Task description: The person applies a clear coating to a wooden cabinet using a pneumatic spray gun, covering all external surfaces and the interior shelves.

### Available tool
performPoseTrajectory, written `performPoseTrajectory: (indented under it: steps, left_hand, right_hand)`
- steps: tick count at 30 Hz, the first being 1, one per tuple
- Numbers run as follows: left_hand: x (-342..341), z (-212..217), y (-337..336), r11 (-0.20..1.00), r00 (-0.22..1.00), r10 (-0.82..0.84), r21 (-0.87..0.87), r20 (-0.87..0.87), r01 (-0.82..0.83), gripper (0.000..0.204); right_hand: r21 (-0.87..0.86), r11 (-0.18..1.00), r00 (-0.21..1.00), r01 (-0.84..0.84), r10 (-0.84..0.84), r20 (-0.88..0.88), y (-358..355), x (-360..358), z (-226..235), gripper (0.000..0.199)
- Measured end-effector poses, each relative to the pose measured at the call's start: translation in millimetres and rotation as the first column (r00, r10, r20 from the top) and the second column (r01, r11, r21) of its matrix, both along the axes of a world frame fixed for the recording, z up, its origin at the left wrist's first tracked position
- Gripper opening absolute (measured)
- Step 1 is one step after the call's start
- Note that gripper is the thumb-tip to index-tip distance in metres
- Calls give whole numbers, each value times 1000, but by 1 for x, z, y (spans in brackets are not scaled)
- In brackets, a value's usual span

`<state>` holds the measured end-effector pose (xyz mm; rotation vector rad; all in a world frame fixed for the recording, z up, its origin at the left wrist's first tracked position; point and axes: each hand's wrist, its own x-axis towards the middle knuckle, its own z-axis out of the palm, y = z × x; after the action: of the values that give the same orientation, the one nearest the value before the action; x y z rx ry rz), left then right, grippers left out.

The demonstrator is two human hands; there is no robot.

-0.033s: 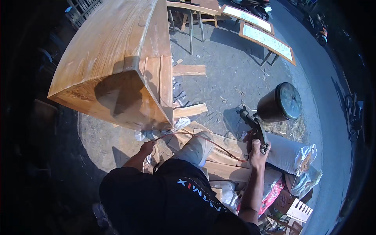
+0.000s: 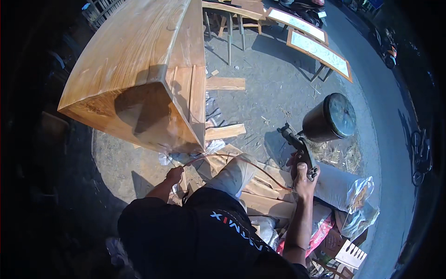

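Note:
My right hand (image 2: 304, 180) is closed around the grip of a dark spray gun (image 2: 297, 139), its nozzle pointing up and to the left. A large round paint cup (image 2: 320, 122) with a dark lid sits on the gun's right side. From near the grip a thin reddish-brown air hose (image 2: 262, 169) bows across my leg to my left hand (image 2: 174, 175), whose fingers are wrapped round it. Ahead on the left stands a big wooden cabinet-like piece (image 2: 125, 56), its varnished grain catching sun and my shadow falling on it. The gun is well apart from it.
Wooden boards (image 2: 225, 83) lie on the ground beside the wooden piece. At the right are a stuffed pale sack (image 2: 334, 186) and assorted scraps. Two framed panels (image 2: 320, 51) rest on stands at the back, near parked motorbikes (image 2: 304, 7). A road (image 2: 385, 116) runs along the right.
The spray gun and its cup have shifted slightly up and left. Both hands keep their hold; the whole view has moved a little.

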<state>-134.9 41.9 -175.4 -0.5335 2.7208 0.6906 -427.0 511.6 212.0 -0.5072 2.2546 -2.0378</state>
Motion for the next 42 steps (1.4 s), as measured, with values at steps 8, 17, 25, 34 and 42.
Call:
performPoseTrajectory:
  steps: [8, 17, 25, 34, 42]
  left_hand:
    - [-65, 3, 143, 830, 870, 488, 274, 65, -486, 28]
    - [-201, 0, 209, 659, 692, 721, 263, 48, -705, 44]
    - [-220, 7, 276, 405, 431, 901, 249, 53, -879, 37]
    - [-249, 68, 496, -24, -46, 975, 100, -216, -995, 32]
    - [-289, 151, 517, -50, -91, 875, 98, -476, -994, 18]
  right_hand:
    - [44, 939, 921, -340, 342, -185, -62, -117, 51, 32]
    - [87, 600, 573, -796, 791, -213, -154, -208, 109, 23]
    - [170, 303, 224, -938, 902, -369, -190, -225, 121, 30]
    - [123, 535, 454, -836, 799, -394, -199, -335, 137, 41]
    - [270, 483, 351, -833, 839, -416, -201, -373, 168, 48]
